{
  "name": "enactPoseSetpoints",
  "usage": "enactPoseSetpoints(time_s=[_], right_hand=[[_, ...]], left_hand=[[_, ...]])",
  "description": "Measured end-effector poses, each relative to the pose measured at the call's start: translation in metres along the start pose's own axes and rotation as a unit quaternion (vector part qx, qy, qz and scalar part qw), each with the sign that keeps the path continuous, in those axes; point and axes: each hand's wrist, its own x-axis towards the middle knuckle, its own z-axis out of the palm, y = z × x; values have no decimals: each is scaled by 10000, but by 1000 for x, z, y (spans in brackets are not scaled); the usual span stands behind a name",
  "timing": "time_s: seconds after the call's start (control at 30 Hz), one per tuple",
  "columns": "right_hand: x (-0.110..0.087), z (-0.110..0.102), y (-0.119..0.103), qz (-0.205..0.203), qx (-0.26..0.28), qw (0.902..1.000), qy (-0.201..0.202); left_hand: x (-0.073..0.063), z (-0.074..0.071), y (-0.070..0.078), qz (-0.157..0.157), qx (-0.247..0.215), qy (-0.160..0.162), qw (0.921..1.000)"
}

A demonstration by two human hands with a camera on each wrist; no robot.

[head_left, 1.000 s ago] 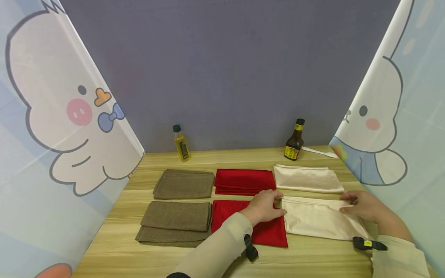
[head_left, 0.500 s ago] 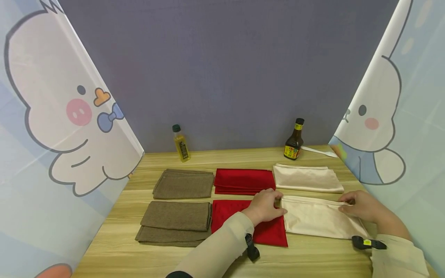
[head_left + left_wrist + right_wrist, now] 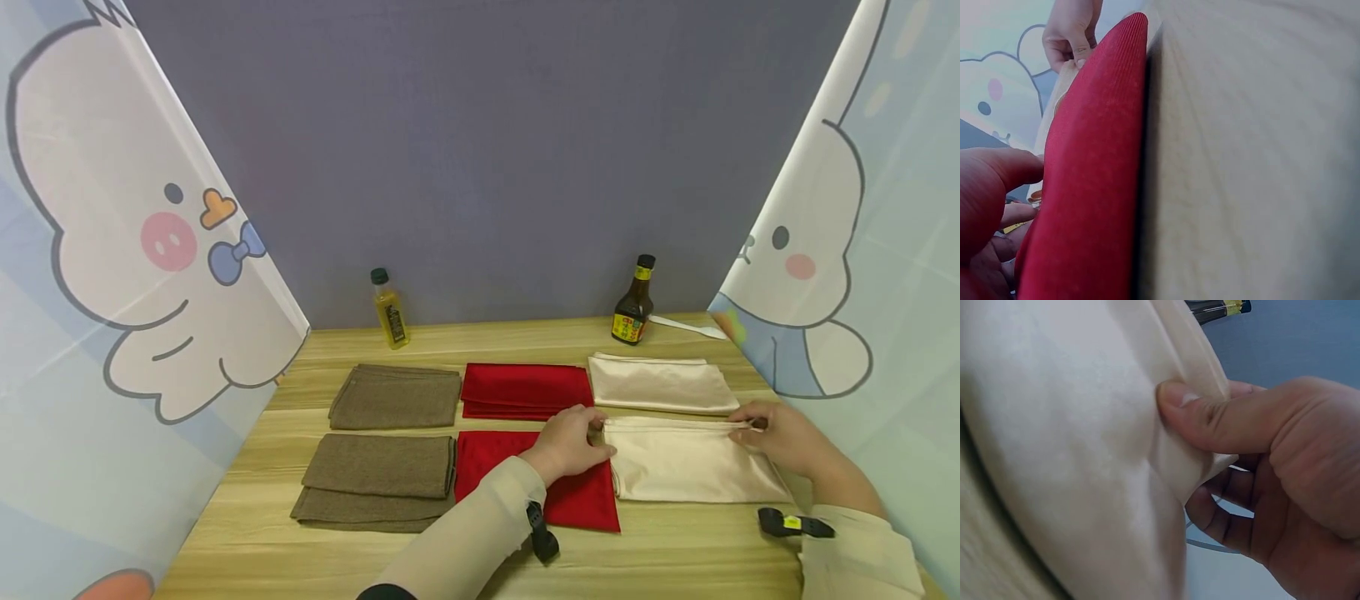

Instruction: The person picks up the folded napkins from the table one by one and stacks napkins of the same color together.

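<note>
By the right hand (image 3: 783, 437), at the right of the frame, the upper right corner of the lower cream satin cloth (image 3: 690, 462) is pinched between thumb and fingers. The left hand (image 3: 566, 446) is placed at the upper left corner of the same cloth, with thumb and forefinger apart; whether the edge is really gripped there cannot be told, because in the left wrist view the contact is mostly hidden by the lower red satin cloth (image 3: 577, 500). The cream cloth lies folded in the lower right part of the frame, just beside the red one.

It can be judged light and very soft, and probably slippery because of its sheen, so the layers may slide; it should be creased easily but hardly damaged. It is best taken at the two upper corners, with all layers held together.

On the wood-grained table (image 3: 247, 517), six folded cloths are counted: two cream, including the upper cream satin cloth (image 3: 660, 387); two red, including the upper red satin cloth (image 3: 525, 387); and, at left, the upper brown cloth (image 3: 405, 400) and the lower brown cloth (image 3: 378, 462). Farther up, two bottles are seen, one oil bottle (image 3: 392, 317) at left and one sauce bottle (image 3: 632, 312) at right, with one white plastic utensil (image 3: 686, 327) beside it.
</note>
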Motion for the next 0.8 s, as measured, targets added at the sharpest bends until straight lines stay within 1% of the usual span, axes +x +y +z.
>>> enactPoseSetpoints(time_s=[0.1, 0.23, 0.37, 0.5, 0.67, 0.8], right_hand=[[1, -2, -3, 54, -41, 9998, 169], [2, -3, -4, 138, -72, 9994, 306], [2, -3, -5, 265, 2, 9990, 359], [2, -2, -7, 351, 121, 9986, 380], [4, 0, -9, 153, 246, 9989, 359], [5, 1, -8, 88, 46, 9992, 397]], left_hand=[[0, -1, 0, -67, -225, 1, 9997], [0, -1, 1, -264, -717, 7, 9971], [1, 0, 2, -422, -1207, 105, 9917], [2, 2, 5, -532, -1616, 271, 9850], [4, 5, 8, -663, -1885, 434, 9789], [5, 6, 8, -686, -2024, 494, 9756]])
